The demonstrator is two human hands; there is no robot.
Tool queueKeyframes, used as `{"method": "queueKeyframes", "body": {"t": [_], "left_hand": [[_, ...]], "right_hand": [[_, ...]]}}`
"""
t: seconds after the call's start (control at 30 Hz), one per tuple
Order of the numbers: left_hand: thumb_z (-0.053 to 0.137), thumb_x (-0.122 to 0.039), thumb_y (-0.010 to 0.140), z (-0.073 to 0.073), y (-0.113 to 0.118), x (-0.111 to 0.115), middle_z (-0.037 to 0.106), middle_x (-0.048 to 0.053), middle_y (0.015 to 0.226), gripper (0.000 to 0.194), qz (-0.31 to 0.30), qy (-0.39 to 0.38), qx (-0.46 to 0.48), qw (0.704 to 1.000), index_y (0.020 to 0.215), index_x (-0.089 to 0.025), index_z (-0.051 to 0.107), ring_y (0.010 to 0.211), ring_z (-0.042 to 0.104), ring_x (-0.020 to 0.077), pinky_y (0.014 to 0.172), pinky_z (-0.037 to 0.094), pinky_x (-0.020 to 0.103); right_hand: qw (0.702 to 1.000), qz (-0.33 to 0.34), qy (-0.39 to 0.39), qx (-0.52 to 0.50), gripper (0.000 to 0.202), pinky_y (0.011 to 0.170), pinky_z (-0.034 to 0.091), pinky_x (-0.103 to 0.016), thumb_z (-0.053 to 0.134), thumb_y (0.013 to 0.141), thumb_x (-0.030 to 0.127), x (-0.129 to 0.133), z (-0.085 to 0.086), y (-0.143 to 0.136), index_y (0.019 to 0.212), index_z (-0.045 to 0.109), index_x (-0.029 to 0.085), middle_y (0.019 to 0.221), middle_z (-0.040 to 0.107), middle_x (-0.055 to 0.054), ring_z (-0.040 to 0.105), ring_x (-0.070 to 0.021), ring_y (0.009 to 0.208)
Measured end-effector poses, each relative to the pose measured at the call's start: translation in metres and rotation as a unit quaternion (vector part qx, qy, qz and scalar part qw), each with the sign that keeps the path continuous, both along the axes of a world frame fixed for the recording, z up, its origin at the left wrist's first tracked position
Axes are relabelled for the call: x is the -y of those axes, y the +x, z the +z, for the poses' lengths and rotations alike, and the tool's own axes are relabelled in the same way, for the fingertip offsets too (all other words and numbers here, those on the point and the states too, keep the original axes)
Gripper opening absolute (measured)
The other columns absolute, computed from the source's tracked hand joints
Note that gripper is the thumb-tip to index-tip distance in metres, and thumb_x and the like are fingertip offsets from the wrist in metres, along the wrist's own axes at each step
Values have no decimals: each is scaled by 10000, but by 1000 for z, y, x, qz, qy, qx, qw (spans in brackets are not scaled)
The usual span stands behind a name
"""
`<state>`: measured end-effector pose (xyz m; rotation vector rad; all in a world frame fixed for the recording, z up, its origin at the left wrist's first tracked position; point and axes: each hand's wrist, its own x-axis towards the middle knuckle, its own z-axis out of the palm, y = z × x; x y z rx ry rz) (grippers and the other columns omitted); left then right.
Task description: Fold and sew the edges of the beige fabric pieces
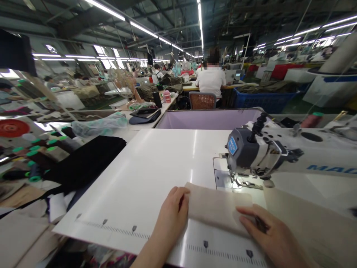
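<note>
On the worktop (145, 163), left fingers (181, 191) pinch beige fabric (214, 206) at its edge. Right fingers (251, 211) touch the opposite end; grip unclear.

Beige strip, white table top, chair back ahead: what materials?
Beige strip: probably woven fabric, matte; it looks thin and soft-edged. White table top: likely laminate, glossy; bright streaks of reflected light cross it. Chair back: brown, perforated; plastic or cane, too far to tell.
</note>
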<state>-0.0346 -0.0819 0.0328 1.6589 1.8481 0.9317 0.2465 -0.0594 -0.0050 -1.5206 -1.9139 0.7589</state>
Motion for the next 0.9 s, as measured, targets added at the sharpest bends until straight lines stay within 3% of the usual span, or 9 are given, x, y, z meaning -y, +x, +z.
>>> {"method": "queueKeyframes", "body": {"t": [0.1,0.23,0.4,0.7,0.9], "left_hand": [[412,-255,941,3,-1,-1,617,68,877,322,-31,-2,-5,1000,994,-205,726,817,633,222,756,519,352],[415,-259,949,3,-1,-1,615,64,845,350,-28,-7,3,1000,975,-206,760,794,637,215,741,523,337],[419,-256,947,1,-1,0,622,66,848,339,-26,-9,-11,1000,931,-203,754,796,641,214,741,524,331],[415,-245,939,1,-2,-1,624,73,881,341,-27,-17,-13,999,997,-198,748,821,645,222,769,535,348],[398,-250,952,2,-2,-1,612,71,875,339,-29,-35,-18,999,935,-197,732,824,641,220,780,526,352]], "right_hand": [[1000,0,-14,10,294,635,590,-225,627,852,529,-1,-1,3,974,801,325,905,781,0,738,-214,754],[1000,4,-27,14,323,623,595,-236,608,859,553,-1,-4,5,987,806,332,907,789,-5,744,-225,748],[999,-5,-28,37,335,621,617,-274,644,839,563,-1,-13,11,1021,813,338,1063,782,-35,760,-272,844],[998,5,-45,41,356,641,619,-262,615,864,588,-1,-15,13,1034,809,343,1086,777,-29,758,-271,897],[997,8,-60,43,363,624,611,-259,616,862,592,-2,-15,14,1047,806,344,1101,772,-30,755,-268,889]]}}
